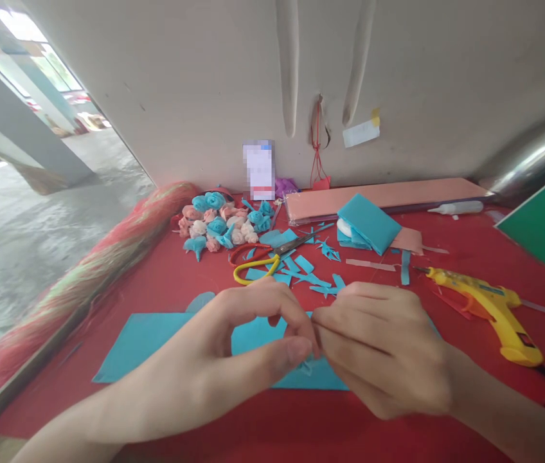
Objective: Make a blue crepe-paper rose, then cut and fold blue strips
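Note:
Over a long strip of blue crepe paper [157, 337], my two hands meet at the fingertips. My left hand [238, 357] is closed in a pinch, thumb and forefinger coming together against the other hand. My right hand [388, 350] is curled, its fingertips pressed together and mostly hidden. A small piece of pale blue crepe paper [305, 368] pokes out below the fingertips where the hands meet; most of it is covered. Just beyond lie scissors [275, 256] with red and yellow handles, among blue paper scraps [311, 278].
Paper roses [217, 225] in blue, pink and white are heaped at the back left. A yellow glue gun [489, 305] lies right, near folded blue paper [369, 222]. Behind are a pink paper stack [383, 196] and a white bottle [458, 208]. Red-green fringe [84, 270] runs along the left edge.

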The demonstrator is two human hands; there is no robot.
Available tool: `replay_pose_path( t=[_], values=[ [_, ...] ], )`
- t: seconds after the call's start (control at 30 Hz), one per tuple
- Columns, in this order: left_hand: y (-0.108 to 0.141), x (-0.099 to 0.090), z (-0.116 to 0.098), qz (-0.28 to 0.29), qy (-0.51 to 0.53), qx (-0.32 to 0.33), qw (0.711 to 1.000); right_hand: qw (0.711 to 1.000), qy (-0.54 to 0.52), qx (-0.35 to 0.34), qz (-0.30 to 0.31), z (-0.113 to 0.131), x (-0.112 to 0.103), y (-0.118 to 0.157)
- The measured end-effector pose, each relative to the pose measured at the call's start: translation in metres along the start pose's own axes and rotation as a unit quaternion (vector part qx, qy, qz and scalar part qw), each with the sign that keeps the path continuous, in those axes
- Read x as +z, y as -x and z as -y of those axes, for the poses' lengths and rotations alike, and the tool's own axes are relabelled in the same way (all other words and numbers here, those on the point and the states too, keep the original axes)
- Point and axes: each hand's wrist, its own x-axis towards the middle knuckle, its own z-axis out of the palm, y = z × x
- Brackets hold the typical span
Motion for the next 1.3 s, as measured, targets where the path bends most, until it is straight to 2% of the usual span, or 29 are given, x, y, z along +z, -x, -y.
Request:
replay_pose_path(
  t=[0.2, 0.33, 0.5, 0.63, 0.8, 0.9, 1.07, 1.3],
  values=[
    [-0.001, -0.001, -0.001, 0.008, 0.009, -0.019, 1.000, 0.996, -0.082, 0.030, 0.020, 0.001, 0.001, 0.000],
    [-0.004, 0.000, -0.003, 0.009, 0.058, -0.043, 0.997, 0.990, -0.116, 0.071, 0.025, 0.003, 0.000, -0.002],
    [-0.005, 0.003, 0.006, -0.067, 0.178, 0.020, 0.981, 0.962, -0.218, 0.160, -0.045, 0.005, 0.000, -0.005],
    [-0.005, 0.006, 0.010, -0.085, 0.151, 0.065, 0.983, 0.931, -0.294, 0.210, -0.062, 0.006, 0.002, -0.006],
    [-0.006, 0.010, 0.008, -0.128, 0.102, 0.102, 0.981, 0.938, -0.259, 0.217, -0.082, 0.008, 0.004, -0.009],
    [-0.007, 0.012, 0.010, -0.140, 0.094, 0.121, 0.978, 0.942, -0.237, 0.225, -0.072, 0.009, 0.004, -0.010],
    [-0.007, 0.013, 0.014, -0.149, 0.086, 0.153, 0.973, 0.945, -0.215, 0.239, -0.061, 0.012, 0.004, -0.009],
    [-0.007, 0.017, 0.018, -0.148, 0.093, 0.170, 0.970, 0.964, -0.145, 0.208, -0.083, 0.019, 0.004, -0.011]
  ],
)
